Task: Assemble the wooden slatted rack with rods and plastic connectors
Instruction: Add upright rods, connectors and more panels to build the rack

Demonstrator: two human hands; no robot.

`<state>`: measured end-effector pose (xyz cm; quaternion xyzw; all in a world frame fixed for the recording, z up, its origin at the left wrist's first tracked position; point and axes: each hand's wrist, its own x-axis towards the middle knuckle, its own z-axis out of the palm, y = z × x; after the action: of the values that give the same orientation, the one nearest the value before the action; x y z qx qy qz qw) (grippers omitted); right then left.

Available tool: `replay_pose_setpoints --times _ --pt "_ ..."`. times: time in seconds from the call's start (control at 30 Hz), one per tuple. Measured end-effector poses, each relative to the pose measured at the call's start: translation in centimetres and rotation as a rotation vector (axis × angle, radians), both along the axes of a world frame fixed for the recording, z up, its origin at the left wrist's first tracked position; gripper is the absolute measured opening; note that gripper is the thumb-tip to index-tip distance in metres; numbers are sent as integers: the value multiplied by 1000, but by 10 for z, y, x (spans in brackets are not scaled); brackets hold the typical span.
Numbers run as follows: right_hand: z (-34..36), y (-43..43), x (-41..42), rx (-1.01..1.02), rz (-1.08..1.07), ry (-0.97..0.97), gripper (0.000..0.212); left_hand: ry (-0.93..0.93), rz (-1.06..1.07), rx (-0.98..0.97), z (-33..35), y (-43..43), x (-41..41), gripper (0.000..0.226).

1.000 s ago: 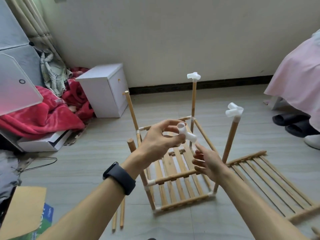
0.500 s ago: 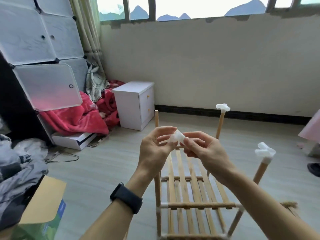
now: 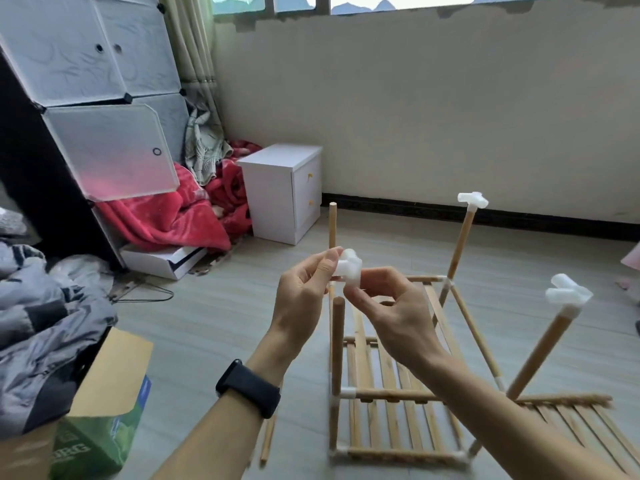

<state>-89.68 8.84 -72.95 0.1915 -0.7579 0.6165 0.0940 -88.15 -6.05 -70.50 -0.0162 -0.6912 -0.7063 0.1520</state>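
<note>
A white plastic connector (image 3: 349,268) is pinched between the fingertips of my left hand (image 3: 304,299) and my right hand (image 3: 391,310), held in the air above the rack. The wooden slatted rack (image 3: 391,403) stands on the floor below, with several upright rods. Two rods on the right carry white connectors: the far one (image 3: 472,199) and the near one (image 3: 568,294). Two bare rods stand on the left, the far one (image 3: 332,225) and the near one (image 3: 338,341) just under my hands. A second slatted panel (image 3: 581,424) lies flat at the right.
Loose rods (image 3: 268,441) lie on the floor by my left forearm. A white nightstand (image 3: 284,192) stands at the back, red blankets (image 3: 166,216) and a cube cabinet (image 3: 86,64) at the left, an open cardboard box (image 3: 100,410) at the near left.
The camera has tilted up, so the rack sits lower in view. My right hand has come up to join the left on the connector, which was held by the left alone.
</note>
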Motion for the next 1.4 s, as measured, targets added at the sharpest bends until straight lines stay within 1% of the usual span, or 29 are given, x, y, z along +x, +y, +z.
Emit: replay_pose_setpoints --times 0.1,0.33,0.57,0.77,0.87,0.9,1.0,1.13,1.2,1.27,1.4 --pt "-9 -5 1 49 -4 -3 26 14 54 -38 -4 -8 1 30" --pt "-10 -9 5 37 9 20 32 -1 33 -61 -9 -14 1 40" --pt "-23 -10 7 127 -17 40 30 -48 10 -122 -19 -17 -1 35" --pt "-22 -11 8 117 -12 45 38 -55 -11 -116 -23 -21 -4 34" --pt "-21 -13 9 117 16 49 43 -38 23 -72 -23 -21 -4 31" --pt "-21 -14 8 122 24 52 42 -40 37 -50 -24 -22 -4 30" --pt "-23 -14 9 126 -8 76 30 -41 34 -20 -23 -28 -3 23" --pt "-27 -16 9 229 -21 215 18 -31 15 -11 -21 -35 -2 16" --pt "-27 -16 8 227 -15 201 18 -33 2 1 -22 -34 -2 15" --pt "-26 -15 6 206 -12 150 22 -40 2 21 -22 -30 -2 19" --pt "-14 -6 0 84 66 -49 52 -28 63 30 -23 -26 -3 32"
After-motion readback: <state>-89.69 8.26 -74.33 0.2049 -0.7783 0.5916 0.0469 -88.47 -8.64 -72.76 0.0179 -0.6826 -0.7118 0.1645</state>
